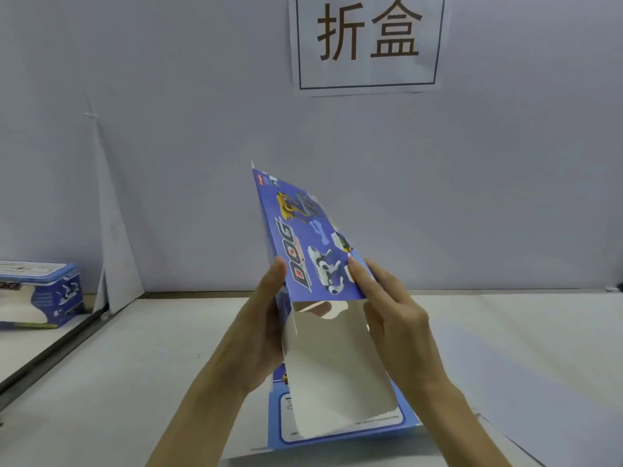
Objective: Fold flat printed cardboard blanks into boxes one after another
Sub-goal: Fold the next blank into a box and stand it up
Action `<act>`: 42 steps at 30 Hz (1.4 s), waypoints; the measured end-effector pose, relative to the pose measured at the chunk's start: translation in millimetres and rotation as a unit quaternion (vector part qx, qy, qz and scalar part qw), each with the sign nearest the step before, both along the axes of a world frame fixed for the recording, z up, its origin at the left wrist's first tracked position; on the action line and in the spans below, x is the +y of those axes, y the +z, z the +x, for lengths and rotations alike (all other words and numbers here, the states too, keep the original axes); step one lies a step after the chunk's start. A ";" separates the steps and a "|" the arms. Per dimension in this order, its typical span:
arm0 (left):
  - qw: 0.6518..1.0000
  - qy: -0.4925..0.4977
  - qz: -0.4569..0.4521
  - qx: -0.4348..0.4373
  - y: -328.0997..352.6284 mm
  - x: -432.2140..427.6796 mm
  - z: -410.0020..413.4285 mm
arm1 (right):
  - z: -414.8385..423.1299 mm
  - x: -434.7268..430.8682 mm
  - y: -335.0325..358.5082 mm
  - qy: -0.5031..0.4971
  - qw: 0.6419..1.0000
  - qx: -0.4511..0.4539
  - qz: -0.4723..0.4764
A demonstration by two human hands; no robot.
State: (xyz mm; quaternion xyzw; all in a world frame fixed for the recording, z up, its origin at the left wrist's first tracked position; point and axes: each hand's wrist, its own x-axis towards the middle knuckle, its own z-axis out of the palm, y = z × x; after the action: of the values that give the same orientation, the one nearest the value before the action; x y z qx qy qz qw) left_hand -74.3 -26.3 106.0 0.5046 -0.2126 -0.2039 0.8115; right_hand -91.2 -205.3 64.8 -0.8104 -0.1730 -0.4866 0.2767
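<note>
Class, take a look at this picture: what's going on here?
A person is folding boxes. The left hand and right hand each grip a side edge of a blue printed cardboard blank, raised above the table and partly opened, its white inside showing. One folded box sits at the far left.

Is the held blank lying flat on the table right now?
No, the left hand and right hand grip the cardboard blank with its printed panel tilted steeply up, off the table.

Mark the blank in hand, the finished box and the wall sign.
Blank point(313, 244): head view, blue printed panel.
Finished box point(60, 298): head view, blue end face.
Wall sign point(367, 73): head view, paper below characters.
</note>
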 end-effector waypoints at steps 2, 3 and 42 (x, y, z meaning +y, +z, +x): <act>0.999 0.030 0.008 0.014 0.7 3.1 3.8 | -0.9 -6.4 1.9 0.038 0.999 0.027 0.008; 0.998 0.051 0.024 0.013 0.1 7.5 7.0 | 0.4 -9.2 8.5 0.080 0.993 0.079 0.044; 0.922 0.298 0.140 -0.203 -8.8 6.9 15.7 | -7.5 -15.5 31.0 0.205 0.876 0.184 0.396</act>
State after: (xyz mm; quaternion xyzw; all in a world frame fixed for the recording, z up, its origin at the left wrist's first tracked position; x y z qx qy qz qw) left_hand -58.6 -19.4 97.1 0.6838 -0.1817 0.1261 0.6954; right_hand -98.7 -220.8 95.8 -0.6544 -0.0744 -0.2891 0.6947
